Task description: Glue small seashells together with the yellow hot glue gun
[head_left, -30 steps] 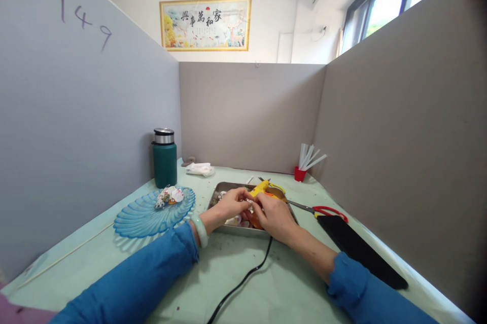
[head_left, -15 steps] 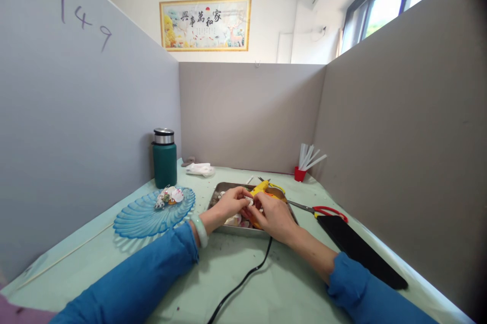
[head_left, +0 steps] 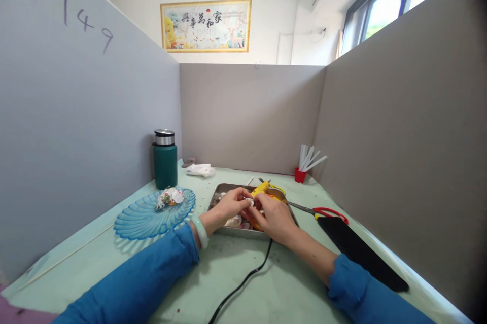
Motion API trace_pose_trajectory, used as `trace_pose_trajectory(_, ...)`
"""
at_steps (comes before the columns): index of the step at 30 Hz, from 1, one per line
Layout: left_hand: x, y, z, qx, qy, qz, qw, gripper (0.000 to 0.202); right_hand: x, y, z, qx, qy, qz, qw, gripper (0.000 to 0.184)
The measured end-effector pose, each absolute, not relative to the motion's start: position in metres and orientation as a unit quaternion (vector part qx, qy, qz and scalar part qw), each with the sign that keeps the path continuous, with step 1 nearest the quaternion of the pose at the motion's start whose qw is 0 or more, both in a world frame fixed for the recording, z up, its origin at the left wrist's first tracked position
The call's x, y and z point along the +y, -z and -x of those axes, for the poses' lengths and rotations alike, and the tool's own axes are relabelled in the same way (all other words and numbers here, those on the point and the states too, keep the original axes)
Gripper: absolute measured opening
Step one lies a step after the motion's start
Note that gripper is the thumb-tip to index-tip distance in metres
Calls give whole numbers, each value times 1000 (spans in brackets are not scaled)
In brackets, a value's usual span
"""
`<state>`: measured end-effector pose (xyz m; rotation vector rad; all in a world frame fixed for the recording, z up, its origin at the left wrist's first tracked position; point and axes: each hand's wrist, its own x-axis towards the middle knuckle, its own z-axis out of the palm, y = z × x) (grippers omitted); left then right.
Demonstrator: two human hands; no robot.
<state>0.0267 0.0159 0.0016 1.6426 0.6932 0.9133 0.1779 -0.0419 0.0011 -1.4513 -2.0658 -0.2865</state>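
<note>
Above the metal tray (head_left: 243, 233), my left hand (head_left: 233, 204) and my right hand (head_left: 277, 216) meet with fingertips pinched together. Between them is a small white piece (head_left: 249, 202) that looks like a shell; both hands seem to grip it, though fingers cover part of it. Pale and pinkish shell-like pieces (head_left: 233, 221) lie in the tray below. A yellow glue gun (head_left: 261, 188) rests in the tray behind my fingers, partly hidden by my right hand. To the left, a blue ribbed glass plate (head_left: 140, 220) carries a small cluster of shell-like pieces (head_left: 170, 197).
A green bottle (head_left: 165, 166) stands behind the plate. Red-handled scissors (head_left: 330, 213) and a black flat object (head_left: 361, 250) lie at right. White sticks stand in a red cup (head_left: 300, 175). A black cord (head_left: 243, 282) runs toward me. Grey partitions (head_left: 251, 116) enclose the table.
Hardly anything differs. Both hands stay over the tray with the white piece between their fingertips; the whole view has shifted very slightly.
</note>
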Motion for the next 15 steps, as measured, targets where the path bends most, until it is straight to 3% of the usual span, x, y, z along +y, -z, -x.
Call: trace_pose_trajectory(15,15,-3,-26,290,-384,-697,531,15,-43,-2,-177,-777,112,550,284,25)
